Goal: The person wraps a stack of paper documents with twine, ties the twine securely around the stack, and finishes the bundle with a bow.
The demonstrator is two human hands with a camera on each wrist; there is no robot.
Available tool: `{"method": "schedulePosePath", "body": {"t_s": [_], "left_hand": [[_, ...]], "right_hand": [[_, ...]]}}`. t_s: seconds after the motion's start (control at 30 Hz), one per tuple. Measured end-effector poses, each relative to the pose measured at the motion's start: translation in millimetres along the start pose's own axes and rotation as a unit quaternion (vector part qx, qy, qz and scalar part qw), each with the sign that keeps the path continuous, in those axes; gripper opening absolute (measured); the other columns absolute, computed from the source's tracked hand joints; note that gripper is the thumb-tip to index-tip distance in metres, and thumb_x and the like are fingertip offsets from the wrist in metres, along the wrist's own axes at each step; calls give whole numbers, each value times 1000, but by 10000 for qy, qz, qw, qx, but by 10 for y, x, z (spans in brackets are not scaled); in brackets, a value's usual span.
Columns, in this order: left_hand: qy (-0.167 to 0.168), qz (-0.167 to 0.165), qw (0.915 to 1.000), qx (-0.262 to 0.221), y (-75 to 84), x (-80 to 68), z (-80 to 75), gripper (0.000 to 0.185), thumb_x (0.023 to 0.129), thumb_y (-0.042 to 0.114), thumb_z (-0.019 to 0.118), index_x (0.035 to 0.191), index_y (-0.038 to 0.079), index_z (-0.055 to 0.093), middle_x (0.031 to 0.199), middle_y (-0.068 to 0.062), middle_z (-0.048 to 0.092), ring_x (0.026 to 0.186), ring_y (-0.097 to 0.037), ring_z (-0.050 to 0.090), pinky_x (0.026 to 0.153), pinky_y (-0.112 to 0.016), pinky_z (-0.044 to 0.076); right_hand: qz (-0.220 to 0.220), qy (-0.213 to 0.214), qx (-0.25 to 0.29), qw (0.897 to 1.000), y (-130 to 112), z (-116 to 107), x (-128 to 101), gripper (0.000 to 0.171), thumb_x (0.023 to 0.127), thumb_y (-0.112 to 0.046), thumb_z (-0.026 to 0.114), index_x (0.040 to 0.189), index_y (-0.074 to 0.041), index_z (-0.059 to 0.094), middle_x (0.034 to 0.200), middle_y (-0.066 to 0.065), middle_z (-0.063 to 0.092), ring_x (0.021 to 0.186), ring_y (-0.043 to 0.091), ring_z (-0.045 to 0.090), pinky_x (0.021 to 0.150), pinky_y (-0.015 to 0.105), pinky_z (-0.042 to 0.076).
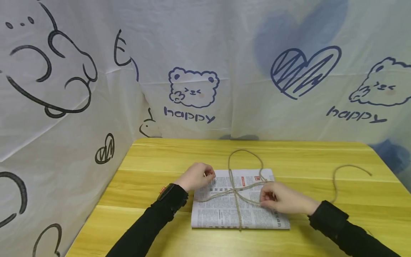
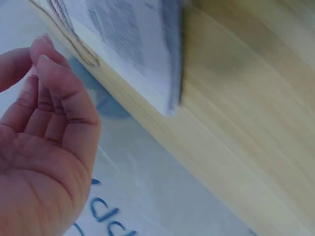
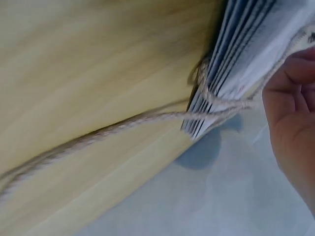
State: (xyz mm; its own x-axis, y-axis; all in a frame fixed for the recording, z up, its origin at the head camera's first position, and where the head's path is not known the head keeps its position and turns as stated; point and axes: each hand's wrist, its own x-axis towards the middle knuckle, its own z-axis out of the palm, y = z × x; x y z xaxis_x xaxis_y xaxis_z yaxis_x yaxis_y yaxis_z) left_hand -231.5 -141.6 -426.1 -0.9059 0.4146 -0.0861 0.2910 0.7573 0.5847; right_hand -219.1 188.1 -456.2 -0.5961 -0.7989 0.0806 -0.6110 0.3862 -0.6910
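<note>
On table (image 1: 154, 160), twine-crossed newspaper stack (image 1: 221, 210) lies between both hands' fingers (image 1: 208, 174).

The bench (image 1: 308, 160) is pale yellow wood or wood-look laminate, smooth with a soft sheen and a long straight grain. On it lies a stack of newspaper (image 1: 221, 212): thin matt printed paper, its layered edges showing in the right wrist view. The twine (image 1: 236, 200) across it is rough, fibrous and tan. The backdrop (image 1: 224, 53) behind is white cloth, creased, with blue and black printed drawings.
</note>
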Motion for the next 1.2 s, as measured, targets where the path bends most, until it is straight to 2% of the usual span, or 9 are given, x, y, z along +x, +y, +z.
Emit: {"method": "schedulePosePath", "body": {"t_s": [0.23,0.4,0.5,0.6,0.7,0.77,0.9,1.07,1.2], "left_hand": [[-350,1036,9920,637,319,66,225,19,101,22,64,117,14,70,83,3,64,64,-6,50,62,-20,41],[-621,1762,9673,1718,561,161,479,31,97,28,69,128,20,67,86,8,67,68,0,53,71,-17,47],[-737,2010,9523,2174,638,192,603,18,95,30,71,113,23,73,87,11,69,71,2,55,75,-16,49],[-797,2078,9490,2231,660,181,665,8,96,31,69,93,24,72,85,14,67,73,3,55,73,-14,48],[-862,2064,9591,1734,650,121,639,13,99,30,66,88,23,66,82,13,63,70,2,52,69,-14,44],[-983,1986,9686,1129,619,62,581,12,100,29,64,90,22,66,82,12,61,68,0,49,68,-14,42],[-1227,1678,9779,-230,508,-62,449,10,102,27,61,98,21,68,85,10,62,68,-1,49,68,-16,42],[-1382,1367,9702,-1446,339,-198,305,14,103,22,60,106,12,70,94,-2,67,71,-1,49,69,-18,42],[-1385,1412,9606,-1955,165,-311,209,18,102,17,61,107,3,70,101,-13,69,75,0,52,73,-18,46]], "right_hand": [[-536,-204,576,9967,27,-114,-301,11,97,-11,67,87,-17,65,70,-2,56,64,-10,42,54,14,40],[-748,-651,1346,9859,47,-140,-425,10,95,-2,64,91,-10,65,74,8,60,69,-11,46,57,14,43],[-775,-894,1807,9764,52,-154,-469,10,95,3,62,93,-6,64,77,14,60,70,-6,48,59,17,46],[-654,-718,1773,9794,67,-171,-498,9,95,3,62,94,-6,64,77,16,60,68,-2,50,58,19,47],[-231,38,1143,9932,105,-188,-519,5,95,-2,65,95,-7,65,74,8,59,65,-2,49,55,21,45],[214,711,516,9959,146,-197,-520,4,95,-5,67,96,-8,64,73,2,57,65,-4,47,54,20,43],[878,1632,-776,9796,253,-194,-528,15,92,-4,71,104,-4,63,83,-2,54,71,0,48,60,23,44],[1261,1486,-1677,9664,350,-150,-515,30,89,-10,74,117,-3,64,99,2,61,86,12,59,72,30,52],[1363,1276,-1864,9646,370,-105,-472,21,91,-13,73,110,-8,68,96,-2,61,84,9,58,72,30,52]]}}
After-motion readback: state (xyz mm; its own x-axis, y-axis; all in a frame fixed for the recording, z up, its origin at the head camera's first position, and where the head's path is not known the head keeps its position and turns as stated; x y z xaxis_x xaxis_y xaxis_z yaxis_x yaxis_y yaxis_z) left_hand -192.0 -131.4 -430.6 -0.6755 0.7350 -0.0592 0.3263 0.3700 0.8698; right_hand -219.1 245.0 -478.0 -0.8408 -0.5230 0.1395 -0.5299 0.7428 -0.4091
